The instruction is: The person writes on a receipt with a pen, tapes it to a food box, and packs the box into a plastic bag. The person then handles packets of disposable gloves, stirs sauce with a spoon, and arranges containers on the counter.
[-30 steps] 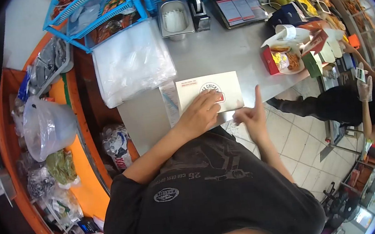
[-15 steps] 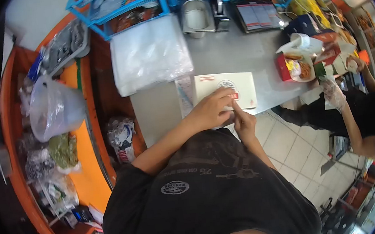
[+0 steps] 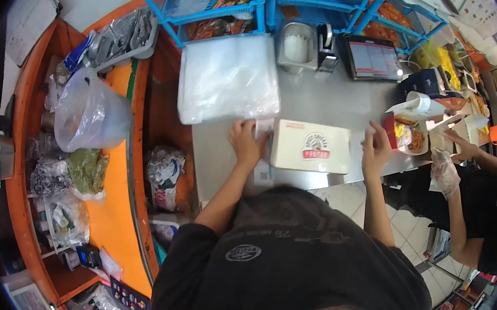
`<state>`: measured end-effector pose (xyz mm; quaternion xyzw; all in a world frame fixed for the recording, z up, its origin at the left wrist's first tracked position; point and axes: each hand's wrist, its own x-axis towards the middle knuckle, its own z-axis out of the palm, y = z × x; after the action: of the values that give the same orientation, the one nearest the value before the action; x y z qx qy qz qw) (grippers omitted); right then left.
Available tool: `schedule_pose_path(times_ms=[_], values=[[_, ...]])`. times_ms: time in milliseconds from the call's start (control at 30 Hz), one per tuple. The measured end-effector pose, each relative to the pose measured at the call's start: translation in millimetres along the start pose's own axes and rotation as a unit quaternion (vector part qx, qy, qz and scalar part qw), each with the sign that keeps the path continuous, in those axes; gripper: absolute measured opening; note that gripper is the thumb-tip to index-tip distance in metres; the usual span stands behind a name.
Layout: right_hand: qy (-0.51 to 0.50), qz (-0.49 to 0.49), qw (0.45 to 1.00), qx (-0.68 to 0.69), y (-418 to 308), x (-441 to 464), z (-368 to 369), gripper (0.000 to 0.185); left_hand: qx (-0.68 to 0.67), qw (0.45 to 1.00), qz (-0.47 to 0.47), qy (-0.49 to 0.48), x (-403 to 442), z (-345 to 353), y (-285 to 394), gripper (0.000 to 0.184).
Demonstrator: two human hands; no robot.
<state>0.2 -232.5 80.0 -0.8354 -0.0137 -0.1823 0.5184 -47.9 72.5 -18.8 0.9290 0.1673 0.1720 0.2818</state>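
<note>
A closed cream cardboard food box (image 3: pixel 310 146) with a chicken logo and a red label lies on the steel counter in front of me. Just left of it, my left hand (image 3: pixel 247 145) is at a printed paper slip (image 3: pixel 264 172), fingers bent and thumb across it; the slip appears pinched. On the other side, my right hand (image 3: pixel 375 151) is raised off the box's right end, fingers apart and holding nothing. Beyond that hand stands an open red-and-white box (image 3: pixel 389 133) with food in it.
Stacked clear plastic bags (image 3: pixel 227 78), a steel container (image 3: pixel 297 46) and a tablet (image 3: pixel 373 58) line the counter's back, below blue racks (image 3: pixel 313 20). At right, a co-worker's gloved hand (image 3: pixel 445 173) is near open boxes. An orange shelf (image 3: pixel 110 221) stands at left.
Both my hands have left the box lid: the left moved to the slip, the right moved rightward and opened. The box sits slightly turned. My view has shifted.
</note>
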Motion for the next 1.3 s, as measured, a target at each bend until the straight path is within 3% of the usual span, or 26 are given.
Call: schedule_pose_path(times_ms=[67, 100, 167, 233, 267, 367, 467, 533, 567, 600, 633, 667, 700, 733, 800, 867, 933, 1000, 1100, 1200, 1300], values=[[-0.031, 0.068, 0.993, 0.087, 25.3, 44.4, 18.6, 0.024, -0.002, 1.0, -0.005, 0.009, 4.0, 5.9, 3.0, 0.032], [-0.094, 0.086, 0.987, 0.102, 48.0, 69.5, 30.2, 0.027, -0.007, 1.0, -0.008, 0.02, 5.4, 5.4, 3.5, 0.026], [-0.151, 0.168, 0.964, 0.14, 71.5, 115.6, 68.5, 0.031, -0.134, 0.991, -0.007, 0.009, 10.2, 2.4, -5.2, 0.02], [-0.091, 0.163, 0.955, 0.229, 89.4, 155.4, 117.6, 0.03, -0.15, 0.988, -0.034, -0.007, 10.6, -29.7, 18.4, 0.014], [-0.11, 0.201, 0.952, 0.203, 84.5, 175.9, 131.3, 0.03, -0.155, 0.986, -0.051, -0.017, 9.7, -42.0, 29.0, 0.012], [-0.165, 0.284, 0.932, 0.156, 83.9, 215.2, 163.6, 0.027, -0.321, 0.942, -0.072, 0.062, 8.2, -40.9, 41.3, 0.008], [-0.191, 0.292, 0.917, 0.196, 114.0, 219.3, 179.4, 0.022, -0.327, 0.926, -0.044, 0.181, 18.1, -54.7, 61.9, 0.011], [-0.185, 0.275, 0.91, 0.251, 115.5, 200.1, 166.9, 0.022, -0.405, 0.892, -0.07, 0.187, 27.4, -73.9, 70.1, 0.013], [-0.133, 0.183, 0.961, 0.16, 113.8, 196.9, 168.2, 0.022, -0.444, 0.872, -0.088, 0.188, 27.1, -78.9, 73.6, 0.015], [-0.08, 0.095, 0.99, 0.063, 112.3, 181.2, 169.1, 0.021, -0.423, 0.887, -0.075, 0.171, 26.0, -82.3, 74.2, 0.015], [-0.027, 0.003, 0.999, -0.031, 112.3, 167.3, 168.1, 0.021, -0.4, 0.901, -0.062, 0.153, 31.1, -86.1, 73.1, 0.016], [-0.043, -0.02, 0.994, -0.096, 114.6, 161.6, 160.9, 0.022, -0.374, 0.916, -0.049, 0.138, 34.7, -92.0, 71.1, 0.016], [-0.059, -0.046, 0.985, -0.155, 116.2, 162.9, 153.9, 0.022, -0.475, 0.869, -0.1, 0.095, 36.6, -94.8, 76.9, 0.016], [-0.069, -0.08, 0.973, -0.207, 110.9, 170.3, 155.4, 0.023, -0.481, 0.868, -0.07, 0.099, 41.1, -100.1, 83.8, 0.017], [-0.142, 0.037, 0.972, -0.181, 66.2, 166.5, 133.1, 0.016, -0.492, 0.866, -0.013, 0.094, 46.5, -113.9, 98.0, 0.019], [-0.209, 0.073, 0.962, 0.161, 30.0, 147.0, 129.4, 0.009, -0.517, 0.853, -0.011, 0.07, 48.2, -122.1, 109.3, 0.024], [-0.33, 0.16, 0.845, 0.389, -54.8, 116.2, 114.9, 0.01, -0.512, 0.858, 0.004, 0.035, 44.6, -125.6, 109.6, 0.026], [-0.418, 0.226, 0.707, 0.524, -121.7, 95.5, 99.1, 0.015, -0.479, 0.877, 0.039, -0.002, 43.7, -122.8, 107.1, 0.027], [-0.467, 0.225, 0.666, 0.537, -158.4, 87.8, 107.0, 0.015, -0.425, 0.903, 0.069, -0.02, 42.6, -127.0, 111.9, 0.025], [-0.438, 0.231, 0.711, 0.499, -153.7, 83.0, 125.0, 0.016, -0.403, 0.911, 0.09, -0.021, 40.7, -123.2, 110.0, 0.026], [-0.446, 0.178, 0.785, 0.391, -149.5, 83.7, 128.9, 0.026, -0.417, 0.905, 0.083, -0.031, 38.5, -114.4, 107.0, 0.025]])
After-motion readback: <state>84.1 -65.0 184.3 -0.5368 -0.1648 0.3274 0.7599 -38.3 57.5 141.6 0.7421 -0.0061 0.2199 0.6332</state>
